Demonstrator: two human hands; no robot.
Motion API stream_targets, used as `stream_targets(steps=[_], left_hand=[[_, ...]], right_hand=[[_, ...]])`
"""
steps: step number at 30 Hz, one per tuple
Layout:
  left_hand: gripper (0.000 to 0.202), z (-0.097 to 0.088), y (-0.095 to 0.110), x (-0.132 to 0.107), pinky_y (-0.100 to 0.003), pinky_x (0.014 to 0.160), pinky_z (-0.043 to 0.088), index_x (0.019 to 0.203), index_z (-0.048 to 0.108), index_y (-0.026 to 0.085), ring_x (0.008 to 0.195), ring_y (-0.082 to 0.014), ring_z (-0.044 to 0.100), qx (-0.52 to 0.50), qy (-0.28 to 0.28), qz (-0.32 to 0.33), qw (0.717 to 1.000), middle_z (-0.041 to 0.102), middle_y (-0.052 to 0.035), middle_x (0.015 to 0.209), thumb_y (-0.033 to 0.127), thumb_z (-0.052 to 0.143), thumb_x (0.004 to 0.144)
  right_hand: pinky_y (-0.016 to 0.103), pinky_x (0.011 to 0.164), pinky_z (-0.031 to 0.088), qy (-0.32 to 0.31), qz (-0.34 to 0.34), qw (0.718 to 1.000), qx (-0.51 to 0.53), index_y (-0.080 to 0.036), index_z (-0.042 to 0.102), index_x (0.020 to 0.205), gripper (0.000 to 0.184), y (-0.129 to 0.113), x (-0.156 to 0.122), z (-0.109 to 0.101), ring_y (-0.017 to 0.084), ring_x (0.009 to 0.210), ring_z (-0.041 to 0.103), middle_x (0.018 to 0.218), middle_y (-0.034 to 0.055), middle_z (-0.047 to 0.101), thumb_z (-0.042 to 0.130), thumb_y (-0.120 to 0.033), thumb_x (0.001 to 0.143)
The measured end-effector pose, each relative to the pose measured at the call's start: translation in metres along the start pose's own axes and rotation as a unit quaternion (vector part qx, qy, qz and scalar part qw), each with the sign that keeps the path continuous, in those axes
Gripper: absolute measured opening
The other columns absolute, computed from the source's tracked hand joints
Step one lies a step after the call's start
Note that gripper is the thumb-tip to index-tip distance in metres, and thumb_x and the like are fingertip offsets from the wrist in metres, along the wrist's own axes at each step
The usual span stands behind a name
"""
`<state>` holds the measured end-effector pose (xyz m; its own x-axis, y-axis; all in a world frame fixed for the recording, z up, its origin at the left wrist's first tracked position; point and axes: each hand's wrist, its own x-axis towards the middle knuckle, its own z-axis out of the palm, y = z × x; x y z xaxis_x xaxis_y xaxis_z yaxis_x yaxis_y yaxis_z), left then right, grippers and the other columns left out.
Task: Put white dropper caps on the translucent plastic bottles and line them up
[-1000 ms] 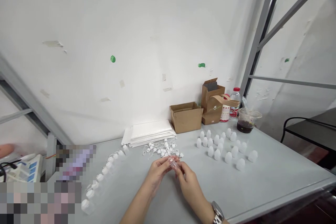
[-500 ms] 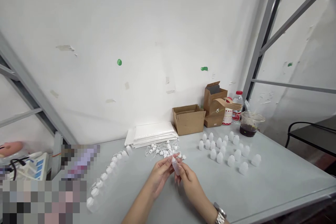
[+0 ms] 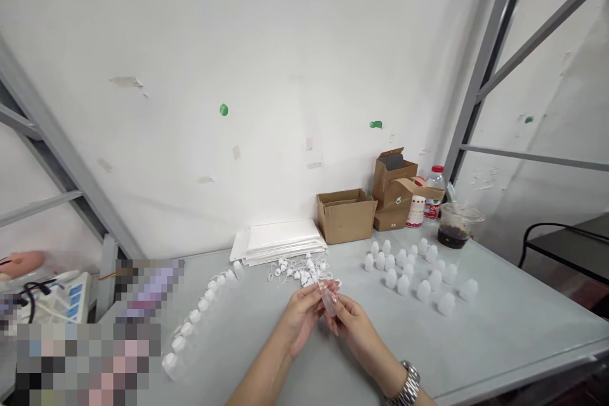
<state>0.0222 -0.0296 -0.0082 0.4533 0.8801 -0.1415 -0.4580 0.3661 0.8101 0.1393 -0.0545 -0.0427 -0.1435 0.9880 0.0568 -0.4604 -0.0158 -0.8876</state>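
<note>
My left hand [image 3: 304,314] and my right hand [image 3: 352,323] meet over the middle of the table, both closed on one small translucent plastic bottle [image 3: 329,304]. The bottle is tilted. Left fingers cover its top, where a cap is largely hidden, while right fingers grip its body. Just beyond the hands lies a loose pile of white caps with thin loops [image 3: 304,269]. To the left, a slanting row of small bottles with white caps [image 3: 195,316] stands upright. Several frosted bottles [image 3: 423,290] stand in a loose group to the right.
A stack of flat white sheets or packs [image 3: 280,242] lies against the wall, beside an open cardboard box [image 3: 346,219]. Further right are a brown paper bag [image 3: 392,196], a red-capped bottle [image 3: 432,200] and a plastic bowl of dark liquid [image 3: 454,235]. A power strip [image 3: 71,298] sits far left.
The view has shifted slightly, so everything sits a little further right. My left fingers have moved over the bottle's top, hiding its tip; both hands keep hold of the bottle.
</note>
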Motion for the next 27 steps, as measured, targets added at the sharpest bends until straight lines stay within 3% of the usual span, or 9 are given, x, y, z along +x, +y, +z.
stream_targets(steps=[4, 9, 12, 17, 22, 27], left_hand=[[0.021, 0.005, 0.001, -0.002, -0.029, 0.082, 0.039, 0.085, 0.069, 0.011, 0.089, -0.0202, 0.057, 0.026, -0.019, 0.008, 0.999, 0.067, -0.0117, 0.093, 0.025, 0.062, 0.071], [0.018, 0.01, 0.004, -0.007, -0.031, 0.092, 0.035, 0.08, 0.07, 0.012, 0.103, -0.023, 0.053, 0.026, -0.054, 0.021, 0.998, 0.066, -0.0118, 0.098, 0.024, 0.061, 0.071], [0.021, 0.006, 0.003, -0.004, -0.03, 0.091, 0.036, 0.083, 0.07, 0.012, 0.101, -0.0224, 0.055, 0.035, -0.028, 0.03, 0.999, 0.066, -0.012, 0.1, 0.027, 0.062, 0.071], [0.027, -0.002, -0.001, 0.003, -0.026, 0.075, 0.043, 0.089, 0.069, 0.013, 0.094, -0.0207, 0.057, 0.022, 0.06, 0.042, 0.997, 0.067, -0.0112, 0.1, 0.03, 0.065, 0.068], [0.026, 0.001, -0.002, 0.002, -0.022, 0.059, 0.042, 0.086, 0.068, 0.013, 0.093, -0.0213, 0.058, 0.002, 0.076, 0.019, 0.997, 0.067, -0.0118, 0.098, 0.03, 0.066, 0.066], [0.016, -0.001, -0.001, 0.001, -0.023, 0.063, 0.044, 0.082, 0.067, 0.016, 0.107, -0.0225, 0.053, -0.045, 0.045, 0.002, 0.998, 0.065, -0.0098, 0.105, 0.023, 0.065, 0.068]], right_hand=[[0.022, 0.048, 0.024, -0.042, 0.039, 0.995, 0.086, -0.012, 0.057, 0.064, 0.032, -0.007, -0.003, 0.0, 0.006, 0.043, 0.031, 0.046, -0.0043, 0.044, 0.06, -0.042, 0.075], [0.023, 0.049, 0.027, -0.098, 0.093, 0.978, 0.16, -0.011, 0.061, 0.069, 0.026, -0.011, -0.005, -0.001, 0.005, 0.041, 0.03, 0.043, -0.0052, 0.043, 0.061, -0.036, 0.075], [0.023, 0.049, 0.029, -0.067, 0.083, 0.985, 0.137, -0.011, 0.061, 0.068, 0.029, -0.012, -0.004, 0.002, 0.006, 0.041, 0.035, 0.044, -0.0029, 0.048, 0.061, -0.04, 0.074], [0.024, 0.058, 0.036, 0.011, 0.039, 0.999, 0.032, -0.012, 0.065, 0.073, 0.034, -0.013, -0.002, 0.007, 0.01, 0.053, 0.048, 0.062, 0.0026, 0.06, 0.07, -0.044, 0.064], [0.024, 0.056, 0.036, 0.034, 0.041, 0.999, -0.005, -0.012, 0.068, 0.068, 0.034, -0.016, -0.004, 0.007, 0.009, 0.052, 0.045, 0.061, 0.0017, 0.059, 0.072, -0.045, 0.06], [0.023, 0.056, 0.036, 0.007, 0.046, 0.999, -0.005, -0.012, 0.066, 0.064, 0.032, -0.021, -0.006, 0.009, 0.01, 0.053, 0.045, 0.06, 0.0017, 0.058, 0.071, -0.044, 0.061]])
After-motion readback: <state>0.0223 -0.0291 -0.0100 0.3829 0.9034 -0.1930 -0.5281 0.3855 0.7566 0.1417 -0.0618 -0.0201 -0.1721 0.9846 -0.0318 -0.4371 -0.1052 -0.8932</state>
